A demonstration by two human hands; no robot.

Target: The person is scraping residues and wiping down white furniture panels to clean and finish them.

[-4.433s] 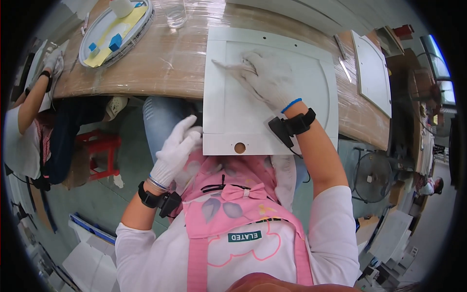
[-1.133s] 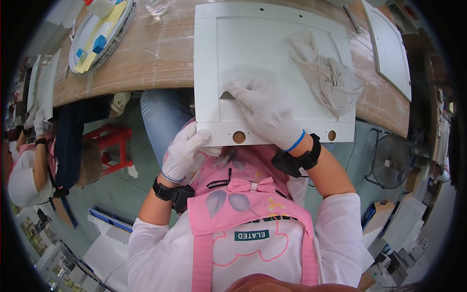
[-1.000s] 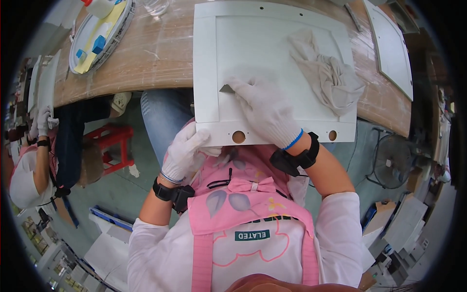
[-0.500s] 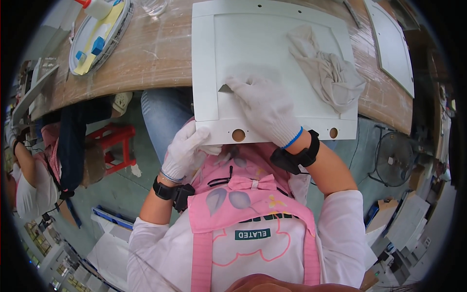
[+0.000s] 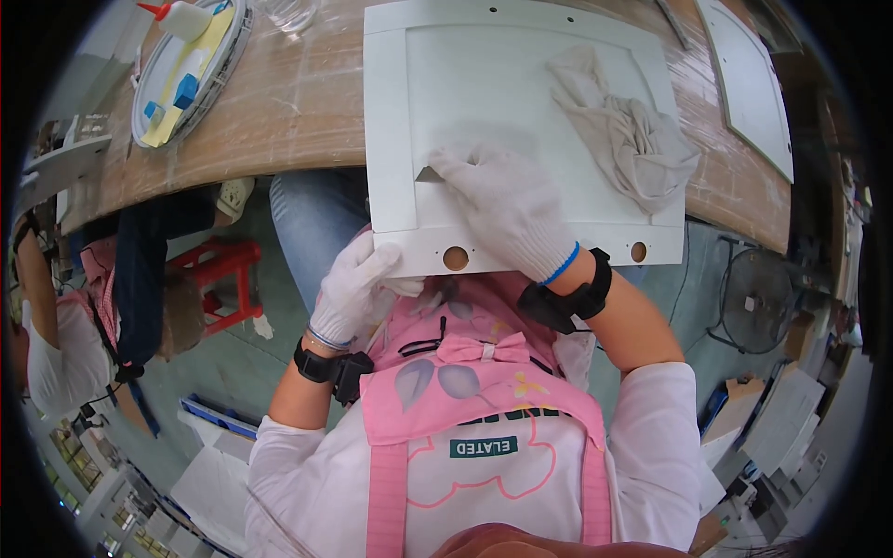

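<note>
Head view: I find the white panel (image 5: 521,84) before the person, its far part over the wrapped table (image 5: 288,121) and its near edge reaching past the table edge to the pink apron (image 5: 488,383). I judge it stiff and flat, moderately heavy for its breadth, with a smooth painted face that could slide under a knit glove and might mark easily. I would take hold at the outer border, a thumb above and fingers beneath, clear of the round holes along the near edge.

The left hand (image 5: 358,284) does just that: it is clamped on the near left corner, thumb on top, fingers curled at the edge, though their undersides are hidden from me. Its forearm rises from the lower left, wrist nearly straight.

The right hand (image 5: 510,191) lies over the panel's recessed middle, palm down, its forearm coming in from the lower right and angled up and leftward. Thumb and forefinger are together on a small grey piece (image 5: 429,175), whose pointed corner shows beside the recess's left border. The piece looks thin, rigid and light to me; I cannot tell whether it touches the surface. The cloth (image 5: 628,139), limp and soft by its folds, lies crumpled on the panel's right side, untouched by either hand.
</note>
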